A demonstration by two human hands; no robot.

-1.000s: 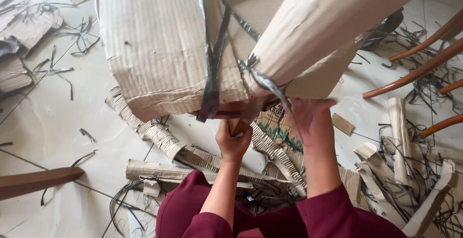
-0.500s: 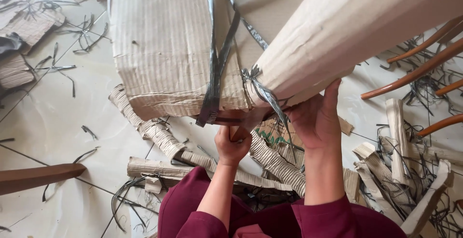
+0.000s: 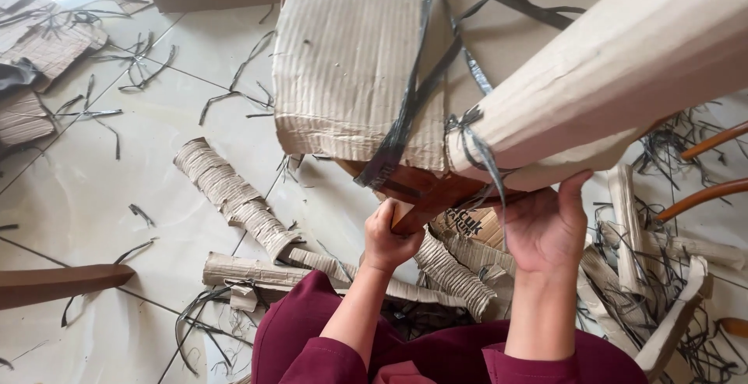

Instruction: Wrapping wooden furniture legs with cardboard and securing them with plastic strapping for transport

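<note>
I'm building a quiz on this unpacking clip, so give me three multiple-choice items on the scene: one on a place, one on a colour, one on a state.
1. Where is the left hand?
A. Flat on the floor tiles
B. Closed round a bare wooden end under the wrapped furniture
C. On the loose wooden leg at far left

2. What colour are the sleeves?
A. Maroon
B. Yellow
C. White

3. What state is the strap round the cardboard in?
A. Neatly rolled up
B. Absent
C. Dark, tied in a knot, with loose ends

Answers:
1 B, the left hand closes its grip on the wooden end below the wrapped furniture.
2 A, the sleeves are maroon.
3 C, the strap is dark and knotted near the cardboard tube, which the right hand touches.
</note>
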